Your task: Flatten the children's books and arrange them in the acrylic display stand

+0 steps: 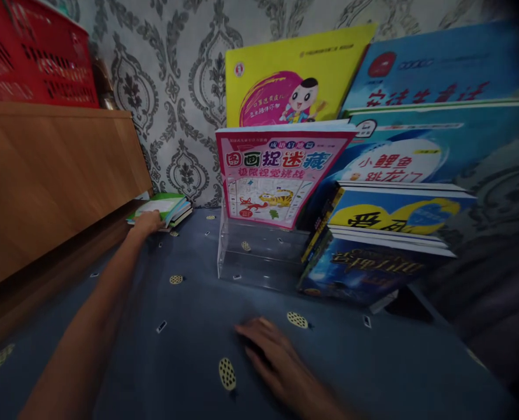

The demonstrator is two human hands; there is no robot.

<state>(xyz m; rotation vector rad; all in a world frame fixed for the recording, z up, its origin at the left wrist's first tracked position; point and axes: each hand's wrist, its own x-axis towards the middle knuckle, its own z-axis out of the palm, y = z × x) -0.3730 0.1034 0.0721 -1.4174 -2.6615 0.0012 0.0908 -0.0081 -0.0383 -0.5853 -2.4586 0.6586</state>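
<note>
My left hand (147,223) reaches far out to a small stack of books with a green cover (165,207) lying on the blue cloth by the wall; its fingers rest on the stack's near edge, and I cannot see whether they grip it. My right hand (273,357) lies flat on the blue patterned cloth (189,303), fingers stretched out, holding nothing. Just beyond it a clear acrylic book stand (259,256) holds upright a pink picture book (277,172), a yellow book (294,79) and several blue books (395,219).
A wooden cabinet (49,175) runs along the left side, with a red plastic crate (32,52) on top. Grey patterned wallpaper (176,87) backs the scene. A dark edge of the surface falls away at the right.
</note>
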